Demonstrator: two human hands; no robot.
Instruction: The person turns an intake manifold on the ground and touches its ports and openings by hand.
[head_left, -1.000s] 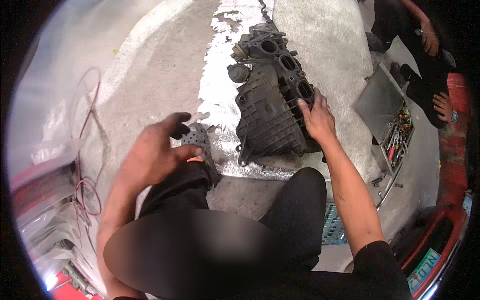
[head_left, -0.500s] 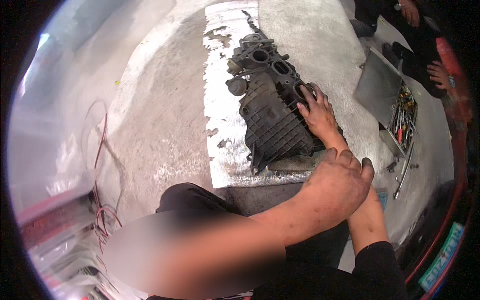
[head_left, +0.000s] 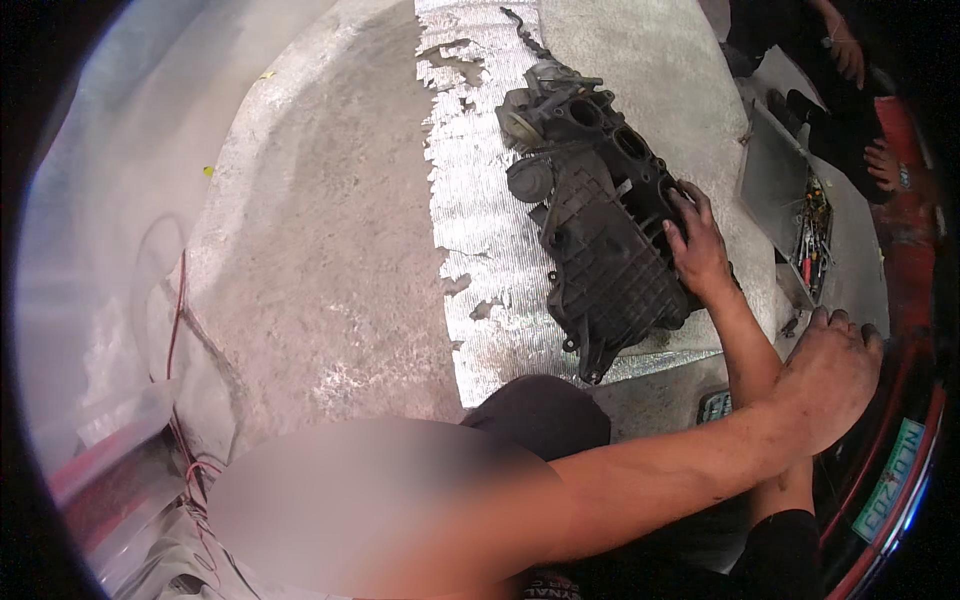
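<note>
A black plastic intake manifold [head_left: 625, 255], with a ribbed cover and oval ports, lies slantwise on a torn silver foil sheet [head_left: 500, 300]. My right hand [head_left: 700, 245] is on its right side, fingers curled over the edge by a port, thumb apart. Crossing above my right forearm is my left arm. My left hand [head_left: 830, 375] hangs to the right, back upward and fingers curled; whatever lies under those fingers is hidden.
An open metal toolbox [head_left: 780, 165] full of tools [head_left: 812, 240] stands at right. Beyond it, a co-worker's hand [head_left: 884, 165] shows. A red car edge [head_left: 905, 400] with a plate borders the right. Thin red cables [head_left: 175, 350] run at left.
My left hand has moved right, away from above my right wrist. The manifold has shifted right on the foil with my right hand still on it. The view has shifted too.
</note>
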